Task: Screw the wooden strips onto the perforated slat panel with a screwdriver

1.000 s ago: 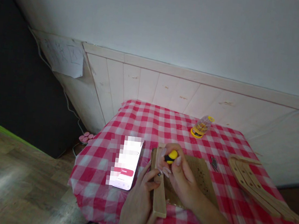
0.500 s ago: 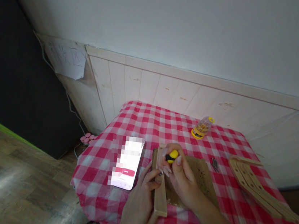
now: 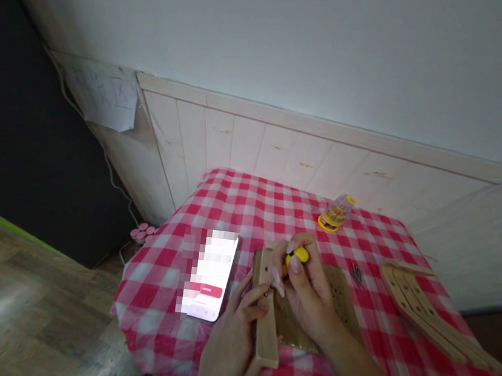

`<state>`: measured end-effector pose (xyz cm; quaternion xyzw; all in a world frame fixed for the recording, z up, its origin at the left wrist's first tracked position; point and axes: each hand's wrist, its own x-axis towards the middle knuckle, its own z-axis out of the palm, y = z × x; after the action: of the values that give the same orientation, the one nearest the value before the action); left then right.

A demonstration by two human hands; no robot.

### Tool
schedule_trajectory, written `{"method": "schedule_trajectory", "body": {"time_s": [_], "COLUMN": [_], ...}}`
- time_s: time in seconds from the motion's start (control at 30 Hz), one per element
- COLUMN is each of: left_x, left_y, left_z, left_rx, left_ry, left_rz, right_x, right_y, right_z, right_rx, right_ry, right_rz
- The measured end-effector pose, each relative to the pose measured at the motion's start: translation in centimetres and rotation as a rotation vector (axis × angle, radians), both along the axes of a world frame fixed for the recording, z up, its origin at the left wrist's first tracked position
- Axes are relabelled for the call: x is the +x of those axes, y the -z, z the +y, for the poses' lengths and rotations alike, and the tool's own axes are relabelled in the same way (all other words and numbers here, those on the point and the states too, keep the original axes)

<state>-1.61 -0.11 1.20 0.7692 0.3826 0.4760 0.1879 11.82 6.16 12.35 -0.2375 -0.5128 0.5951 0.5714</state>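
Observation:
My right hand (image 3: 300, 285) is closed round a small screwdriver with a yellow and black handle (image 3: 298, 255), held upright over a wooden strip (image 3: 266, 330). The tip meets the strip near a dark screw head. My left hand (image 3: 235, 332) grips the strip from the left, thumb and fingers pinching its edge close to the screw. The strip lies along the left side of a brown perforated board (image 3: 338, 296) on the red and white checked tablecloth (image 3: 248, 212).
A lit phone (image 3: 212, 278) lies left of the strip. A clear jar with a yellow lid (image 3: 336, 213) lies at the back. Loose dark screws (image 3: 358, 274) and a stack of wooden slats (image 3: 423, 313) lie to the right. Wall panelling is behind, wood floor to the left.
My right hand has turned on the screwdriver handle; the yellow cap now shows further right between my fingers. The view has shifted slightly. My left hand keeps its hold.

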Motion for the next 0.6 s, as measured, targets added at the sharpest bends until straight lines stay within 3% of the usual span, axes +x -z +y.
{"method": "schedule_trajectory", "body": {"time_s": [0.17,0.4,0.6], "left_x": [-0.1,-0.1,-0.1], "left_y": [0.5,0.9,0.9], "left_z": [-0.2,-0.3,-0.2], "left_rx": [-0.055,-0.06,-0.039], "left_ry": [0.005,0.015,0.018], "left_rz": [0.021,-0.027,-0.022], "right_x": [0.1,1.0,0.7], "right_y": [-0.4,1.5,0.9], "right_z": [0.2,-0.1,-0.2], "right_rx": [-0.149,-0.041,-0.04], "right_ry": [-0.08,-0.111,-0.123], "right_rz": [-0.007,-0.037,0.004]}}
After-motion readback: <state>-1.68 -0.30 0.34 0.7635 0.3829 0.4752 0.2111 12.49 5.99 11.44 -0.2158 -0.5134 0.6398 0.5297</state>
